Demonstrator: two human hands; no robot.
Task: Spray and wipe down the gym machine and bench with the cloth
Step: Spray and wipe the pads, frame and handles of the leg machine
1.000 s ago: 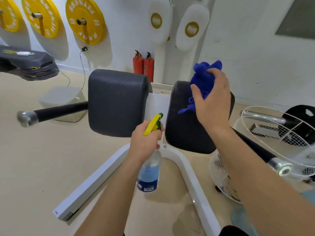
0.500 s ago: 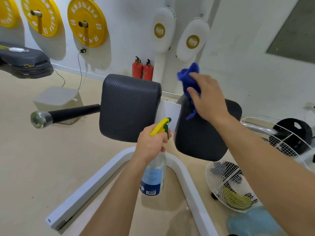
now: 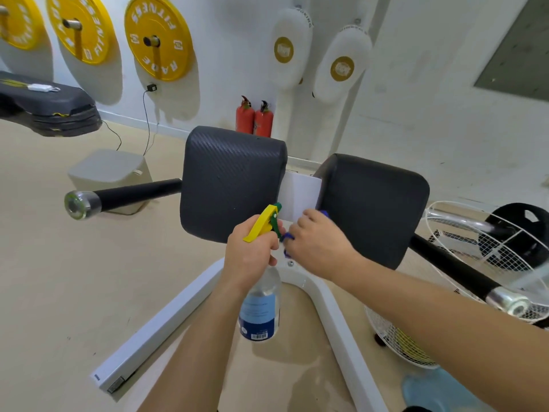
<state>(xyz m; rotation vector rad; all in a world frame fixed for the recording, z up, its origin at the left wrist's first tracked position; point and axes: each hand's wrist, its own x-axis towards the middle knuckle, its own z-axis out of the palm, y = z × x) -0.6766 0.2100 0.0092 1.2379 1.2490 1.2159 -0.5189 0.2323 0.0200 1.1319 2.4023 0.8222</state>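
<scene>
I see the white steel-framed gym machine (image 3: 326,295) with its 2 black textured pads (image 3: 228,179) ahead. My left grip (image 3: 249,254) is clamped round the clear blue-labelled spray bottle with a yellow trigger (image 3: 261,307), held upright. My right grip (image 3: 320,245) is closed on the bunched blue cloth (image 3: 287,237), low in the gap between the pads, just beside the trigger.
</scene>
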